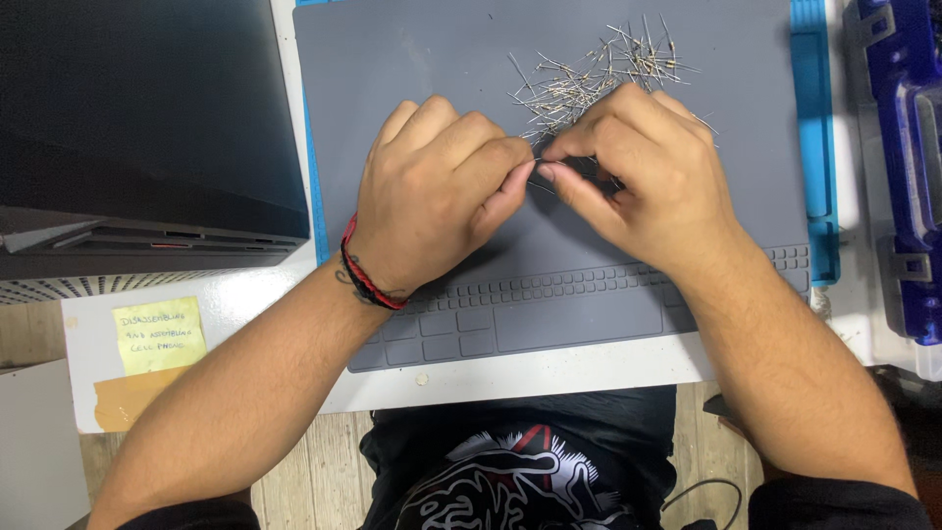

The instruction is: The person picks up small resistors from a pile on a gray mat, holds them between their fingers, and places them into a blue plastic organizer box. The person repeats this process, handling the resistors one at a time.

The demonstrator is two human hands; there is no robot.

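Wire piece [538, 162] | pinched between both hands' fingers [510, 169] | mostly hidden

Wire piece [538, 163] pinched between fingertips: mostly hidden, kind unclear. Blue case [898, 157] cut by right edge. Pile [599, 74] parts too small.

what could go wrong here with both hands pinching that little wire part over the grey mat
The thin wire part is pinched only at the fingertips of the left hand and right hand, so it could bend too far or slip out. The right hand sits right against the loose pile of wire-leaded parts, so a nudge might scatter them across the grey mat.
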